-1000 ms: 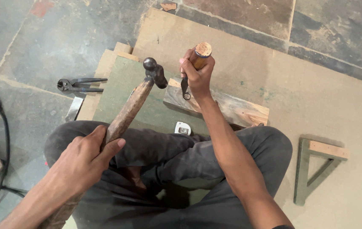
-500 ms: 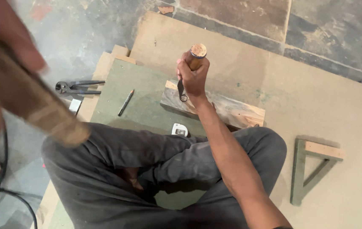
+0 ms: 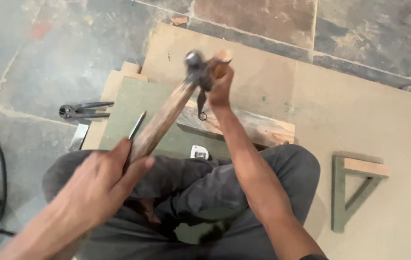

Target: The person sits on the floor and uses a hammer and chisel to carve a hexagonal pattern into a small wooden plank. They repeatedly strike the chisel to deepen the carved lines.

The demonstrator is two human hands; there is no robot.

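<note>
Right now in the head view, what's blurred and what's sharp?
Head view: the hammer head is motion-smeared, as are the left hand and right hand slightly; the pincers and wooden bracket stay sharp; soft even light, no glare.

hammer in left hand, chisel in right hand
</note>
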